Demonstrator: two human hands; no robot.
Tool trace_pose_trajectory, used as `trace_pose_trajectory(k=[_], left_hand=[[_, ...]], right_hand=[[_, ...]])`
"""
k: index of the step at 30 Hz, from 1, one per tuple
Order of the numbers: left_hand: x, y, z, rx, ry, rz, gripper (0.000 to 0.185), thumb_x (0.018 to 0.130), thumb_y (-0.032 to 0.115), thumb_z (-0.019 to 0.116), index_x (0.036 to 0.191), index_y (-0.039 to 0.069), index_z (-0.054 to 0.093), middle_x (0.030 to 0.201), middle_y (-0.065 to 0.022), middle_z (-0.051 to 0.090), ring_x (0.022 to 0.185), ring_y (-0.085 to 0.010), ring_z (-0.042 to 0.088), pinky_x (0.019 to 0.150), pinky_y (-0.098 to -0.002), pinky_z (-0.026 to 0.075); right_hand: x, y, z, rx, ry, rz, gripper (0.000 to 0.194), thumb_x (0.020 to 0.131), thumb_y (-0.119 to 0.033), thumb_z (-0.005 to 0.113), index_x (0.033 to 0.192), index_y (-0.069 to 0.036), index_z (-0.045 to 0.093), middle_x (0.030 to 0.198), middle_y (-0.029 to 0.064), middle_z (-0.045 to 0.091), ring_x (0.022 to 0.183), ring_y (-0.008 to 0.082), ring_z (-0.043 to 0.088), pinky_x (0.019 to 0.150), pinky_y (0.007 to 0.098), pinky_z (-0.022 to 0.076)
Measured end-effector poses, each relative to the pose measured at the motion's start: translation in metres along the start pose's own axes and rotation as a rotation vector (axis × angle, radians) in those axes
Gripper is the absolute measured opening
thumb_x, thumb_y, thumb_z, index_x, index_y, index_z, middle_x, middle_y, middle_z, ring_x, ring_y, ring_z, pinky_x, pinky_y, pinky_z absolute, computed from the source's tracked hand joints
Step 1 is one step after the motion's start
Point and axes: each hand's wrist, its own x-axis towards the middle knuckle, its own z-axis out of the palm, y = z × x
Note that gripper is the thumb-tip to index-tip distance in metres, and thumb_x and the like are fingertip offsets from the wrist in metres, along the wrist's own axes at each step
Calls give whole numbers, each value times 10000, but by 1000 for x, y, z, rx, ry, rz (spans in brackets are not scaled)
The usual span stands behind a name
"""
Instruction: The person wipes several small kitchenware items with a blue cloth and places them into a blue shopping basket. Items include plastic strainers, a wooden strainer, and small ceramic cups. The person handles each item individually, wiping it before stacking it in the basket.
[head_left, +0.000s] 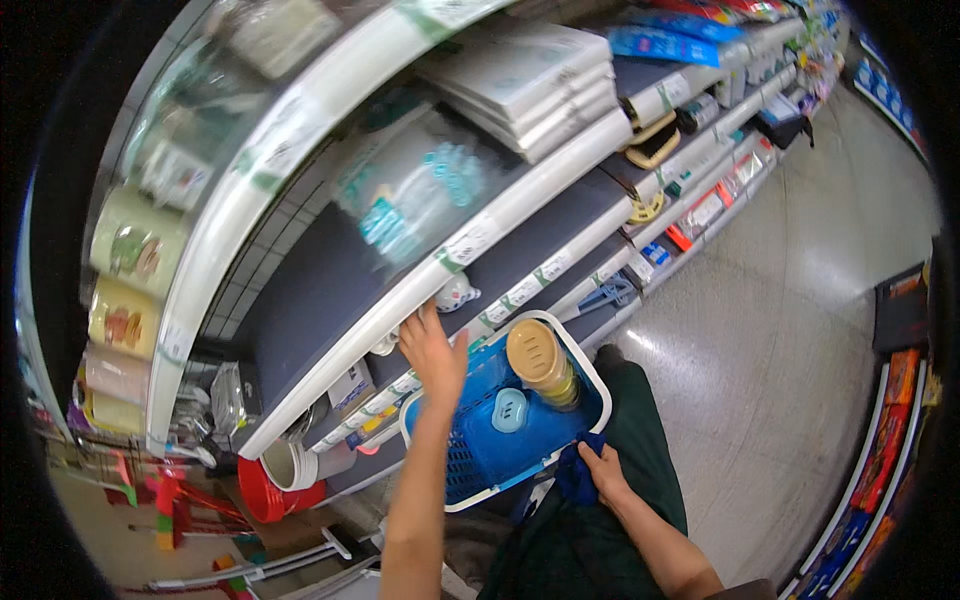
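Observation:
My left hand (435, 356) reaches into a lower shelf level with its thumb apart from the fingers. Its fingertips are at the white shelf edge, beside a white ceramic piece with a blue pattern (456, 292); nothing shows in its grasp. Below it is a blue plastic shopping basket (480, 457) with a white rim. Inside stands a tilted stack of soap dishes (536, 352), beige on top and yellowish below. A single light-blue soap dish (510, 410) lies on the basket floor. At the basket's near rim, my right hand (602, 469) grips a bunched dark-blue cloth (577, 480).
Bagged goods (420, 195) and white boxes (540, 82) sit on the shelf above. Red and white buckets (281, 480) stand at lower left, near mop or squeegee poles (255, 570). A tiled floor (750, 360) runs along the right, with another shelf unit (885, 450) beyond.

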Motion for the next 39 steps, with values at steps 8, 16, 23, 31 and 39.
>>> trace_pose_trajectory(k=[8,16,23,31,39], left_hand=[[62,-34,7,145,-506,134,906,636,37,756,1430,137,332,1414,-168,399,1304,-348,377,1085,-397,311],[81,-23,9,124,-629,83,870,630,1,729,1410,151,374,1392,-151,422,1272,-329,417,1065,-383,340],[60,-34,9,204,-315,194,768,619,103,735,1332,122,449,1279,-172,507,1179,-360,479,999,-430,375],[-36,15,-23,-549,-263,-251,800,618,83,783,1309,24,386,1198,-123,525,1107,-257,531,943,-371,426],[-135,68,-43,-1299,-396,-686,904,643,52,781,1409,58,299,1266,-84,479,1153,-201,492,990,-316,399]], right_hand=[[11,12,-7,-41,-64,10,195,929,-225,579,954,-35,616,837,2,612,721,85,553,652,246,456],[8,2,-8,15,-114,49,227,930,-248,574,997,-36,618,825,4,612,703,88,565,627,247,467],[10,11,-10,-46,-119,22,243,929,-243,575,1051,-39,627,858,17,630,742,95,583,658,250,479],[7,-24,-5,236,-201,60,335,960,-276,523,1206,-51,559,1083,26,604,966,136,575,862,304,471],[-37,-101,55,-288,-438,-622,527,939,-258,519,1389,-27,370,1370,140,453,1241,246,445,1035,350,333]])
